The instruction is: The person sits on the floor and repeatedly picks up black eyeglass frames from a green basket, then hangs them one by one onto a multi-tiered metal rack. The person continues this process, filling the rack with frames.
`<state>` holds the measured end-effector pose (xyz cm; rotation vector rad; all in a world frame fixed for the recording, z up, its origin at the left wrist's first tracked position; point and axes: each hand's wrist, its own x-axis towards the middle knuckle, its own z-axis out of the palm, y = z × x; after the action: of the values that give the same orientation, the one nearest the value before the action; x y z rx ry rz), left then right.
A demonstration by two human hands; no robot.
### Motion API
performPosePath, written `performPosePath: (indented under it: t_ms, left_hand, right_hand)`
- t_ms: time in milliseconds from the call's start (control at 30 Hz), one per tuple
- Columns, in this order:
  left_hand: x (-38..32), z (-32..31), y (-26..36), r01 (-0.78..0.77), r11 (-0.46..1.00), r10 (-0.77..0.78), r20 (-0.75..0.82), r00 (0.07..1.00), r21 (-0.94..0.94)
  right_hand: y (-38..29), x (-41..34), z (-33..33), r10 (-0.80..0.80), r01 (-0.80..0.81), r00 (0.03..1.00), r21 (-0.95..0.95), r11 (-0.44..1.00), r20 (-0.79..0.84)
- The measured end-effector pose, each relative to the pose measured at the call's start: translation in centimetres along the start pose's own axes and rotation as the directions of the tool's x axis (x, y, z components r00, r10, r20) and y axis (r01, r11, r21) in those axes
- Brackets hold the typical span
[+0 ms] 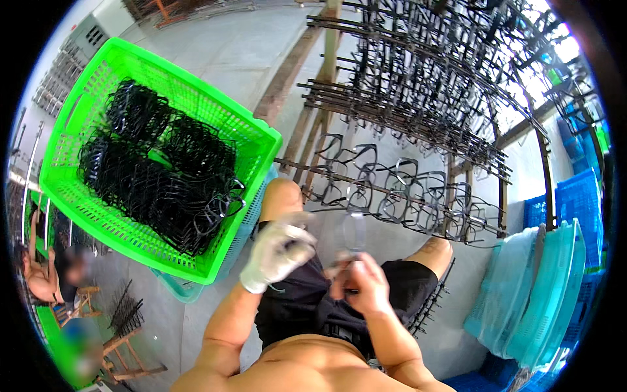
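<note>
My left hand, in a white glove, is raised over my left thigh with its fingers curled. Blur hides whether anything is between them. Above my lap, the bare fingers of my right hand pinch a blurred eyeglass frame, which sticks up away from me. Just beyond both hands, a thin dark rod carries a row of dark eyeglass frames. To my left stands a bright green plastic basket, with many black eyeglass frames heaped inside.
A wooden rack holds stacked rods crowded with eyeglass frames. Turquoise baskets and blue crates stand at the right. Another person is at the far left, near a wooden stool. Under the green basket is a teal one.
</note>
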<state>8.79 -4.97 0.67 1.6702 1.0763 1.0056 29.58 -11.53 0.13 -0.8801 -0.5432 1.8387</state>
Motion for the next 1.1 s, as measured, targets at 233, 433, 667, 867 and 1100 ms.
performPosePath:
  t_ms: [233,433,667,867,1100]
  left_hand:
    - [-1.4,-10.3,-5.9,0.371,0.142,-0.143,-0.352,0.925,0.918]
    - [-1.5,-10.0,-4.1,0.295,0.271,0.070,-0.325,0.943,0.916]
    - [-3.1,-5.6,-0.6,0.387,0.332,-0.164,-0.351,0.922,0.860]
    - [-3.3,-7.0,-6.2,0.379,0.618,-0.431,-0.107,0.896,0.688]
    - [-2.8,-7.0,1.0,0.630,0.688,-0.545,0.317,0.776,-0.360]
  right_hand:
    - [-11.9,-8.3,-13.6,-0.863,0.668,0.253,-0.567,0.483,-0.437]
    - [-14.1,-3.6,-22.1,-0.641,0.373,0.475,-0.522,0.767,-0.602]
    - [-15.3,-0.6,-22.7,-0.436,0.285,0.512,-0.332,0.899,-0.740]
    - [-14.4,0.2,-23.9,-0.564,0.367,0.410,-0.436,0.822,-0.717]
    - [-13.2,-0.1,-20.0,-0.999,-0.443,-0.022,-0.895,0.049,-0.044]
